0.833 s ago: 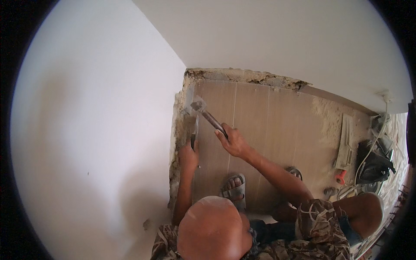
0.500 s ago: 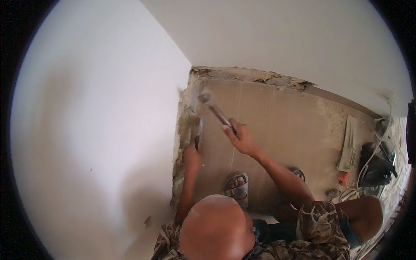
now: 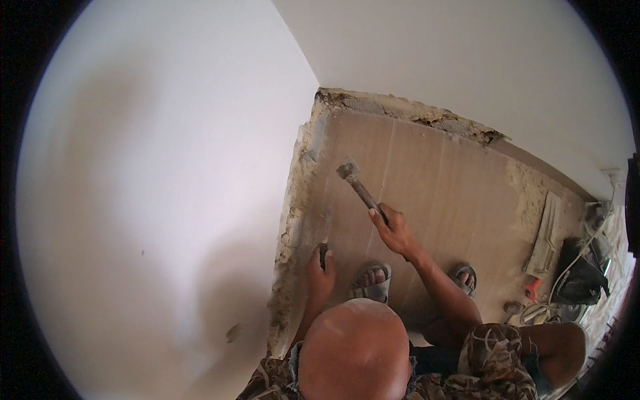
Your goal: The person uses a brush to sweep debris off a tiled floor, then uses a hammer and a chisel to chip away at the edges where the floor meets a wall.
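Note:
My right hand (image 3: 393, 232) is closed round the handle of a hammer (image 3: 362, 190). The dusty hammer head is raised over the brown floor, pointing up and left. My left hand (image 3: 321, 270) is closed on a dark-handled chisel (image 3: 324, 252), whose blade is largely foreshortened. It is held low, just right of the broken strip (image 3: 295, 200) along the base of the left wall. Hammer and chisel are apart. Rough plaster and masonry are exposed along that strip and along the far wall's base (image 3: 427, 115).
Sandalled feet (image 3: 371, 283) stand on the floor (image 3: 433, 200) near my hands. At the right lie a long pale metal tool (image 3: 545, 233), a red piece (image 3: 531, 289), a black bag (image 3: 579, 273) and a cable. White walls (image 3: 153, 167) rise at left and far side.
The hammer has drawn away from the left wall's broken edge. My left hand has pulled the chisel back and slightly right, off that edge. The view has also shifted.

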`<move>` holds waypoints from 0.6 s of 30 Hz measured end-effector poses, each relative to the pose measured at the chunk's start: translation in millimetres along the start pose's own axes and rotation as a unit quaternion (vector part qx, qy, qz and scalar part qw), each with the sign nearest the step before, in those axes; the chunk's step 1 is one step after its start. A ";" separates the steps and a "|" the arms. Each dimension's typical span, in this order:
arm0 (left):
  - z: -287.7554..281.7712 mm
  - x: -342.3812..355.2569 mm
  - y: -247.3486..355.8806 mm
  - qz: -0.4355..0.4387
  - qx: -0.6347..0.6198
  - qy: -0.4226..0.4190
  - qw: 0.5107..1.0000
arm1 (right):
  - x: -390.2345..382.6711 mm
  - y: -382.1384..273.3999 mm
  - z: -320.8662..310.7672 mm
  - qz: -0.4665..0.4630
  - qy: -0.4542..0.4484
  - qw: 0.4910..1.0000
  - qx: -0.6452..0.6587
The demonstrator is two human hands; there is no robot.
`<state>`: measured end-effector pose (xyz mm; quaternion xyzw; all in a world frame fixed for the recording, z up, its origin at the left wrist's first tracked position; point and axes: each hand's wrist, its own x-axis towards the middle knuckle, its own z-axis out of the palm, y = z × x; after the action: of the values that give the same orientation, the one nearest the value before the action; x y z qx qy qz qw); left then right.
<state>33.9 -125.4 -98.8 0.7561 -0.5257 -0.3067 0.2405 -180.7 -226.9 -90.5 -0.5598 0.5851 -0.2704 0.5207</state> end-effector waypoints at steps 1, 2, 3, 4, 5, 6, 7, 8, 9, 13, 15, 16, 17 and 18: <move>4.1 -3.9 -6.5 -0.011 -0.020 0.011 1.000 | -1.1 2.1 -0.2 0.000 -0.001 1.000 -0.001; 4.8 -1.4 -7.1 -0.007 0.000 0.028 1.000 | -0.5 -1.3 -1.4 -0.001 -0.003 1.000 -0.002; 5.8 4.8 -8.4 -0.004 0.020 0.044 0.999 | 0.2 -3.3 -2.3 -0.002 -0.003 1.000 -0.002; 6.8 12.2 -9.9 0.001 0.039 0.059 0.997 | 1.3 -2.3 -1.6 -0.003 -0.001 1.000 -0.006; 7.1 23.0 -11.0 0.003 0.040 0.046 0.998 | 2.8 1.3 -0.3 -0.003 0.004 1.000 -0.009; 3.5 35.9 -12.3 0.006 0.041 0.036 0.999 | 3.8 -0.5 0.2 -0.005 0.007 1.000 -0.013; 0.2 45.6 -12.9 0.008 0.041 0.025 0.999 | 3.4 -2.1 -0.6 -0.007 0.001 1.000 -0.013; -2.2 52.2 -16.6 0.004 0.046 0.015 0.999 | 3.6 -6.4 -1.3 -0.011 -0.005 1.000 -0.012; -4.5 57.6 -20.0 0.000 0.050 0.005 0.999 | 4.0 -8.9 -1.9 -0.015 -0.012 1.000 -0.010; -2.8 70.1 8.5 0.025 0.100 -0.015 0.995 | 5.3 2.5 -10.2 -0.031 0.002 0.999 -0.018; -5.0 69.7 5.9 0.040 0.113 -0.006 0.993 | 5.2 -5.8 -13.1 -0.022 -0.010 1.000 -0.016; -6.2 69.1 4.4 0.048 0.119 -0.001 0.992 | 5.1 -5.8 -11.8 -0.019 -0.010 1.000 -0.015; -5.7 69.1 6.2 0.057 0.123 0.002 0.991 | 5.5 -5.4 -12.3 -0.016 -0.008 1.000 -0.016; -5.2 68.7 7.9 0.066 0.126 0.004 0.990 | 5.7 -5.6 -12.8 -0.013 -0.007 1.000 -0.018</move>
<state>50.3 -192.5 -104.3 0.7451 -0.6082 -0.2182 0.1654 -189.3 -236.9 -83.2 -0.5786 0.5789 -0.2628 0.5109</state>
